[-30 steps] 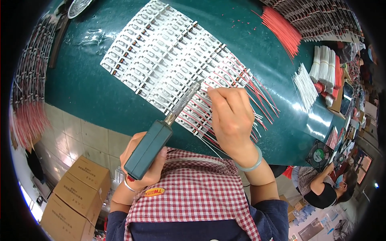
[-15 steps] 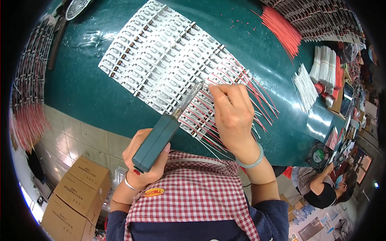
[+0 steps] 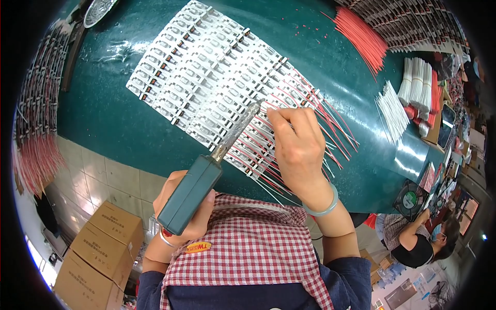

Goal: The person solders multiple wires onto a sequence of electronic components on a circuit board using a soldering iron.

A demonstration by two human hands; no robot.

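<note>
My left hand is closed round a dark green soldering gun, whose long metal shaft points up and right. Its tip rests at or just above a panel of white strips fitted with small parts. Right beside the tip, my right hand pinches a thin wire over the panel, mostly hidden by the fingertips. Rows of red and white wires trail from the panel's right part, some passing under my right hand.
The panel lies on a green table. Bundled red wires and white wires lie to the right, near a small black fan. A metal dish stands far left, cardboard boxes lower left. Another person works at right.
My left hand and the soldering gun's body have shifted down and left, and more of the shaft shows. The tip stays by my right fingertips. My right hand has hardly moved.
</note>
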